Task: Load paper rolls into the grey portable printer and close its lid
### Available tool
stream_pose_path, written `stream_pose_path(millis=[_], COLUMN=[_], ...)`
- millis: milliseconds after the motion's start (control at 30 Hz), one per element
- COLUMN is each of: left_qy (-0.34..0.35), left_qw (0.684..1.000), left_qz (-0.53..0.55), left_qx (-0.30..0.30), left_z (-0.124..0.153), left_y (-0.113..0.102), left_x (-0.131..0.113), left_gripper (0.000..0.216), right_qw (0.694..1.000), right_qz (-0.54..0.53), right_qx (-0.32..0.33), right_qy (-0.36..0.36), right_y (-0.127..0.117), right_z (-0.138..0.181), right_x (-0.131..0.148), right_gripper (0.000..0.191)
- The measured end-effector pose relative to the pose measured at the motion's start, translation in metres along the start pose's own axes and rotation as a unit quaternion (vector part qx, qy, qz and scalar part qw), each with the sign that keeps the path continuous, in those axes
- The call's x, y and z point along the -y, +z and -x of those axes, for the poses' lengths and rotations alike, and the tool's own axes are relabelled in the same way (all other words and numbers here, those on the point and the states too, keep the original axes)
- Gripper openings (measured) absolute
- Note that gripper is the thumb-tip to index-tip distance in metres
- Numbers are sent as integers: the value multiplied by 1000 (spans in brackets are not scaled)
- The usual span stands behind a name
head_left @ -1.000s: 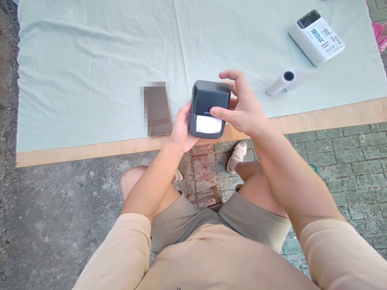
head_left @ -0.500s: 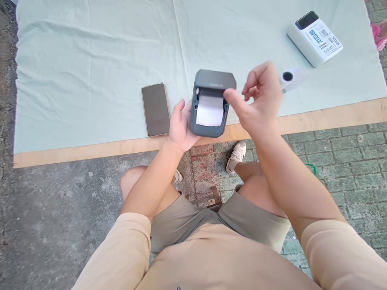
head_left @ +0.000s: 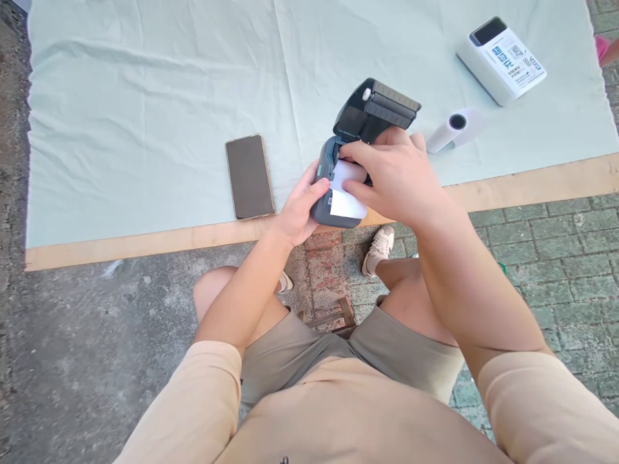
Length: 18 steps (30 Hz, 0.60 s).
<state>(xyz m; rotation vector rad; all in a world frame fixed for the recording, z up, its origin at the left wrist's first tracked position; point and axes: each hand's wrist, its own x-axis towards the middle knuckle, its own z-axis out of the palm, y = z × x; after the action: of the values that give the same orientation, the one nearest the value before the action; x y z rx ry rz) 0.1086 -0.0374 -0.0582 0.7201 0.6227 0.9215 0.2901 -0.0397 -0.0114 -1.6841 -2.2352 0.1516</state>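
Observation:
A dark grey small printer [head_left: 329, 212] is held over the table's front edge, its lid [head_left: 377, 109] swung wide open and tilted back. My left hand [head_left: 297, 209] grips the printer's body from the left side and below. My right hand [head_left: 391, 174] reaches into the open compartment, fingers pinched on the white paper roll [head_left: 345, 190] that sits inside, with a paper tail lying over the front.
A dark phone [head_left: 249, 175] lies flat on the pale green cloth [head_left: 145, 96] left of the printer. A white paper roll [head_left: 452, 129] lies to the right, and a white device with a label [head_left: 500, 59] sits at the far right. The wooden table edge [head_left: 145, 241] runs below.
The printer's lid went from shut to fully open and tipped back. My right hand moved from the lid down into the compartment onto the paper roll.

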Motion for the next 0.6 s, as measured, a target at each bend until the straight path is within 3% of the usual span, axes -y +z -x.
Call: stream_pose_path(millis=[133,233,300,367,433,500,600], left_qy=[-6,-19,-33,-46,-56,-58,-58], left_qw=[1000,999,998,996,995,995,995], left_qz=[9,30,37,40,46,54,58], left_qx=[-3,-22,-45,-62,-63,-60,-56], left_z=[0,-2,-4,-7,-8,-9,-9], left_y=[0,-3,-6,-9,-10,-10,-9], left_x=[0,0,1,0,0,-2,-3], left_gripper=[24,24,26,30,34,34,34], right_qw=[999,987,943,852,775,756,773], right_qz=[-36,-146,-308,-484,-582,-601,-579], right_qx=[-4,-49,-77,-73,-47,-35,-63], right_qy=[11,41,102,187,242,256,251], right_y=[-3,-9,-12,-13,-7,6,35], right_z=[-1,1,3,4,4,3,2], right_x=[2,1,-7,-21,-39,-58,-82], right_gripper=[36,36,39,43,44,40,45])
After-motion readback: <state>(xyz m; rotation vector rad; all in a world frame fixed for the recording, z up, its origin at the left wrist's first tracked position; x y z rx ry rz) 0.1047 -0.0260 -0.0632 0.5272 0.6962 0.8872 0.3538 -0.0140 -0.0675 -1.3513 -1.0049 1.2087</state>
